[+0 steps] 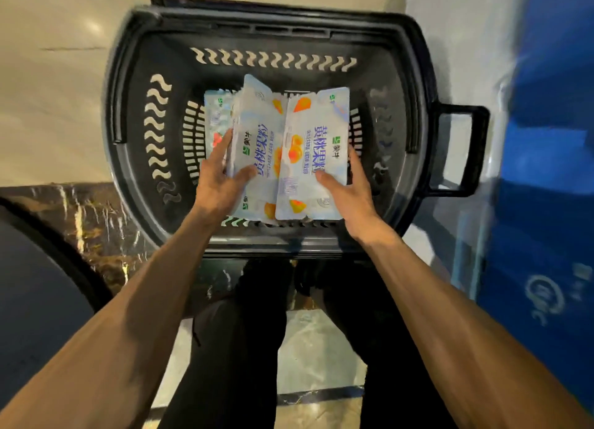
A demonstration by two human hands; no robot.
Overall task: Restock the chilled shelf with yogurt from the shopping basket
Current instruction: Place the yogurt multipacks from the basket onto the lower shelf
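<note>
**Both hands in the basket (128, 74)**

The left hand (221, 177) grips one yogurt pack (257, 145), and the right hand (347, 187) grips a second pack (315, 152) touching it. Both packs sit centre frame, with their long axes running toward the top of the frame.

Arms outstretched, left hand (221, 179) grips the left yogurt pack (257, 139), right hand (348, 189) the right yogurt pack (316, 132).

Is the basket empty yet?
Not empty. Within the basket rim, the left hand grips the left pack, the right hand grips the right pack, and a third pack shows beyond them.
</note>
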